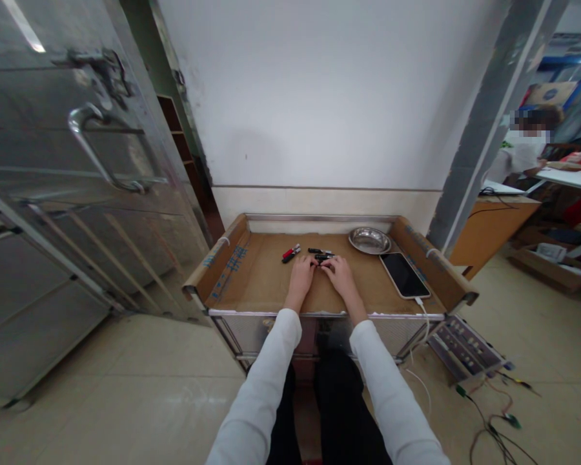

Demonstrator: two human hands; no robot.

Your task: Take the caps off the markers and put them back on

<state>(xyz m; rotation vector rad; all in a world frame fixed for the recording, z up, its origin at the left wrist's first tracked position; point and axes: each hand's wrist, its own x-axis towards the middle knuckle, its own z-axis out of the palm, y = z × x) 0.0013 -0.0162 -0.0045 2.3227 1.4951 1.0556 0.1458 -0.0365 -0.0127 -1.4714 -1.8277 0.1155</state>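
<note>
My left hand [302, 274] and my right hand [337, 274] are close together over the cardboard-lined top of a metal cart [261, 278]. Their bent fingertips meet around a small black object [323, 258], too small and partly covered to name. Just beyond the fingers lies a short black stick-like piece [314, 250] with a lighter end. Left of that, a red stick-like piece [288, 254] and a black one [289, 258] lie side by side at a slant, near my left hand.
A shallow round metal dish [369, 240] sits at the cart's back right. In front of it lies a phone [405, 276] with a white cable [425, 320]. Cardboard-covered sides edge the cart. A metal door [43, 155] stands left; an electrical box [469, 349] with wires is on the floor right.
</note>
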